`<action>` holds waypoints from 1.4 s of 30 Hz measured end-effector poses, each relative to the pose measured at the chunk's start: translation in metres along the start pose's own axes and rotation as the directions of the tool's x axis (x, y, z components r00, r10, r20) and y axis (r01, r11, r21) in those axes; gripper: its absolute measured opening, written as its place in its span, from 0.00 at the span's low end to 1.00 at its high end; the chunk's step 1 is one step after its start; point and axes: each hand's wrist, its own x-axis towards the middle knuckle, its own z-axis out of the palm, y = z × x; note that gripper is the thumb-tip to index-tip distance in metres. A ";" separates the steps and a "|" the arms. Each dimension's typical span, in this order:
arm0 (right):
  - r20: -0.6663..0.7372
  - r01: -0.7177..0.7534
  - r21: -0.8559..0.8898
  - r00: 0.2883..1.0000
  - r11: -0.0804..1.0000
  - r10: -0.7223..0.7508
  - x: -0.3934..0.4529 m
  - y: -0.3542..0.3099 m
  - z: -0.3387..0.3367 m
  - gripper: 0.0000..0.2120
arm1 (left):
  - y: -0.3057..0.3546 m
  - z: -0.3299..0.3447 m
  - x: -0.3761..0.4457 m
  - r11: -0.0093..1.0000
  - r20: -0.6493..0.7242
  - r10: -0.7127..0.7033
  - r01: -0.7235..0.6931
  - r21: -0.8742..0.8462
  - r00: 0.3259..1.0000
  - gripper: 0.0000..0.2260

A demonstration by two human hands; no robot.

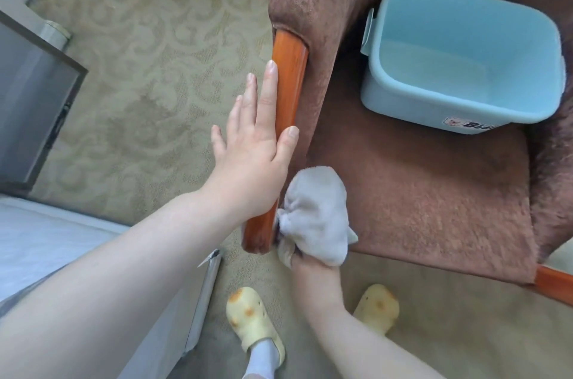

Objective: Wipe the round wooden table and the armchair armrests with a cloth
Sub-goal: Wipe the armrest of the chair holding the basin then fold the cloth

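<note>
A brown plush armchair fills the right of the head view. Its glossy orange-brown wooden armrest runs down the chair's left side. My left hand lies flat along the armrest's outer side, fingers straight and spread, holding nothing. My right hand is mostly hidden under a bunched grey cloth that it grips. The cloth presses against the inner side of the armrest near its front end. The other armrest's tip shows at the lower right. The round wooden table is out of view.
A pale blue plastic tub stands on the chair seat. A dark cabinet stands at the left on patterned beige carpet, a white bed edge below it. My feet in yellow slippers stand in front of the chair.
</note>
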 end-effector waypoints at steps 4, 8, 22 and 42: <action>0.431 0.497 -0.390 0.842 0.775 -0.323 -0.028 0.122 -0.016 0.18 | 0.000 -0.003 0.001 1.000 0.034 -0.013 0.013 -0.004 0.999 0.31; 0.104 0.401 -0.289 0.916 0.869 -0.388 -0.017 0.137 -0.046 0.16 | 0.001 -0.003 0.003 0.999 0.019 -0.030 0.031 -0.013 0.999 0.30; -0.613 0.551 0.770 0.499 0.321 0.613 0.086 0.056 -0.243 0.15 | -0.009 -0.016 0.007 0.917 0.137 0.060 0.000 -0.398 0.989 0.24; -0.507 0.177 0.854 0.493 0.488 0.708 0.098 -0.019 -0.245 0.25 | -0.008 -0.067 0.049 0.269 0.408 -0.072 0.412 -0.870 0.910 0.31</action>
